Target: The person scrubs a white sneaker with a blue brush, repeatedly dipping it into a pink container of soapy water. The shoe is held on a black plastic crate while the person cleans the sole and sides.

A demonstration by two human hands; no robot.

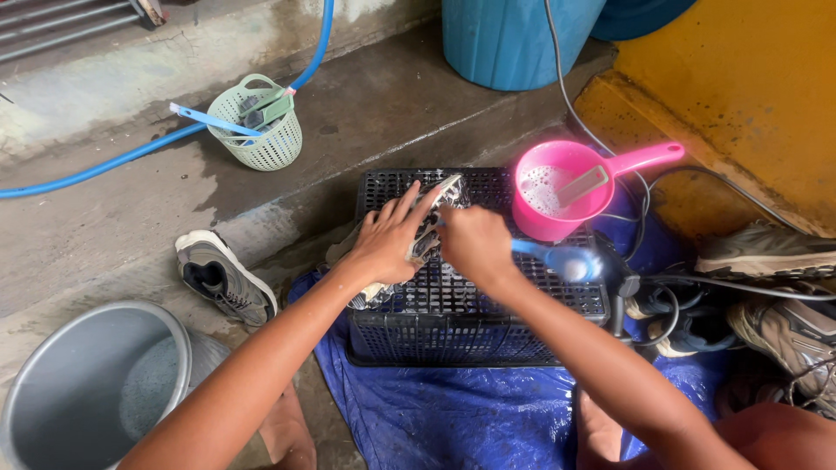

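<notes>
We are holding a soapy grey sneaker down on top of an upturned black plastic crate, and it is lying tipped on its side across the crate's grid. Our left hand is lying over it with the fingers spread flat, pressing it against the crate. Our right hand is sitting just to the right of the shoe, closed in a fist around the handle of a blue brush; the handle end is sticking out to the right and the bristle end is hidden under the hand, so we cannot tell exactly where it is meeting the shoe.

We are judging that the shoe could slide out from under our flat palm, since it looks wet and sudsy and is being pinned rather than gripped. A hard stroke could also knock the pink dipper of foamy water, which is resting on the crate's far right corner, close to our right hand.

Outward from there, a blue tarp is lying under the crate, another sneaker is sitting on the wet concrete to the left, a grey bucket is standing near our left elbow, and a pale green basket is resting farther back.
</notes>
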